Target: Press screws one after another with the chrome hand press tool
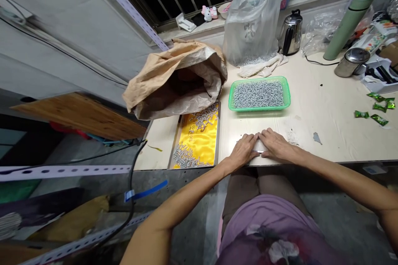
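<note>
Close to the table's front edge, my left hand point(243, 149) and my right hand point(275, 145) meet fingertip to fingertip. A small silver metal pin point(258, 151) lies across between the two thumbs, pinched at its ends; its exact shape is too small to make out. The fingers of both hands are bent and closed, resting low over the tabletop. Beyond them stands a green plastic tray point(260, 109) full of similar metal pins. To the left, more loose pins point(186, 157) lie on a shallow tray with a yellow lining point(199, 134).
A large brown paper sack point(155, 74) lies open behind the yellow-lined tray. At the back are a clear plastic bag point(248, 29), a white cloth point(264, 67), a steel kettle point(291, 33) and a green flask point(348, 29). Green-wrapped candies point(379, 120) lie far right.
</note>
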Demonstrator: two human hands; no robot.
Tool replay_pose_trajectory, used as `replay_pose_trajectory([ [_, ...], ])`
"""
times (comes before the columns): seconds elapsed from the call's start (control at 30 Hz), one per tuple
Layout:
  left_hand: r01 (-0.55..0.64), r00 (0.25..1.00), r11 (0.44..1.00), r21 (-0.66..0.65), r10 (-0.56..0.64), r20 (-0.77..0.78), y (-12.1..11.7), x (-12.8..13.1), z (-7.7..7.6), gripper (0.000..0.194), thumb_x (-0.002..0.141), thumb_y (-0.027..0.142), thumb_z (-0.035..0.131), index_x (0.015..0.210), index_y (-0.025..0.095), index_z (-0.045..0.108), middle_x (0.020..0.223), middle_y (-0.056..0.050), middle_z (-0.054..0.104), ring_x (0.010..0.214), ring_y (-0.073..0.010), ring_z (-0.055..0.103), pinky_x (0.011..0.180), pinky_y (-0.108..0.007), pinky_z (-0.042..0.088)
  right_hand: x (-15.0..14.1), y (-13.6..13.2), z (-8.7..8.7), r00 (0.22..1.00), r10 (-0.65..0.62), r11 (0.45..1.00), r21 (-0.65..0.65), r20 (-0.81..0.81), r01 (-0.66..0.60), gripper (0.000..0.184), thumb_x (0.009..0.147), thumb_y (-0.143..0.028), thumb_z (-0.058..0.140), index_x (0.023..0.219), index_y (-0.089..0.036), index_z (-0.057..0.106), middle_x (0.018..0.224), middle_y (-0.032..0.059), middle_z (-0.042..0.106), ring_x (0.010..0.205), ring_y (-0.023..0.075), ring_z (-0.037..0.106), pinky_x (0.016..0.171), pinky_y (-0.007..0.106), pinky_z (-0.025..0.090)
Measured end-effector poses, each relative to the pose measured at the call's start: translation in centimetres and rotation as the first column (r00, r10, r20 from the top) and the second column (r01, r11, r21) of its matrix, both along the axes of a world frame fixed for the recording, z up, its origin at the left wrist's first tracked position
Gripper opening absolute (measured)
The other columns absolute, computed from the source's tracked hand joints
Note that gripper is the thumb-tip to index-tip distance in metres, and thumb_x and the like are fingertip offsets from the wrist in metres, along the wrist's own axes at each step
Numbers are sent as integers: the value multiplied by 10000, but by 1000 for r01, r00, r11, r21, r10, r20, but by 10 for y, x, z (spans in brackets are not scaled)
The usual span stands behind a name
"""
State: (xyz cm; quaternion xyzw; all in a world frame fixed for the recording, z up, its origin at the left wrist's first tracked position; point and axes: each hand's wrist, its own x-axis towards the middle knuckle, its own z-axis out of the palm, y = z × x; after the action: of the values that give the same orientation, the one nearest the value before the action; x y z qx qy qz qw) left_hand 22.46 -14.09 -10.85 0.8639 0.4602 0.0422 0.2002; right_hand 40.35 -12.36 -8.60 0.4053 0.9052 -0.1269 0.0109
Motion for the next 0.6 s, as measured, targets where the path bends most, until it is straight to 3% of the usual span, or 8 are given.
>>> replay_pose_trajectory([
  [0.07,32,998,999,-2,-32,-54,4,2,-1,591,825,339,628,1326,143,381,1176,-139,539,1071,-279,503,928,-450,442,-1,-2,0,998,-35,999,11,43,35,576,669,-369,798,1120,-100,561,1022,124,601,952,263,516,769,345,453],
  [0.17,69,994,998,12,-68,-91,7,2,1,590,812,347,646,1300,127,398,1148,-144,531,1054,-285,499,906,-447,442,-3,-4,1,995,-41,999,23,95,39,429,712,-359,764,1024,-110,605,969,130,612,948,274,521,745,356,456],
  [0.3,71,992,997,4,-70,-106,10,6,3,397,840,358,612,1162,155,500,1066,-106,545,1020,-262,494,867,-412,447,-5,-5,2,995,-33,999,39,90,29,226,781,-274,700,941,-134,624,922,117,613,941,260,524,742,346,442],
  [0.43,0,994,1000,-24,-2,-109,14,10,3,262,860,380,589,1012,168,570,997,-84,563,988,-246,497,813,-373,448,-3,-2,2,995,-32,999,-6,91,33,81,842,-209,617,894,-149,632,922,98,622,934,229,533,758,319,424],
  [0.6,-47,995,998,-52,42,-90,15,12,3,246,913,392,508,911,168,609,920,-78,584,928,-234,510,758,-346,437,-3,2,-1,997,-28,996,-81,72,33,152,919,-233,510,879,-170,642,880,77,631,890,200,544,731,296,413],
])
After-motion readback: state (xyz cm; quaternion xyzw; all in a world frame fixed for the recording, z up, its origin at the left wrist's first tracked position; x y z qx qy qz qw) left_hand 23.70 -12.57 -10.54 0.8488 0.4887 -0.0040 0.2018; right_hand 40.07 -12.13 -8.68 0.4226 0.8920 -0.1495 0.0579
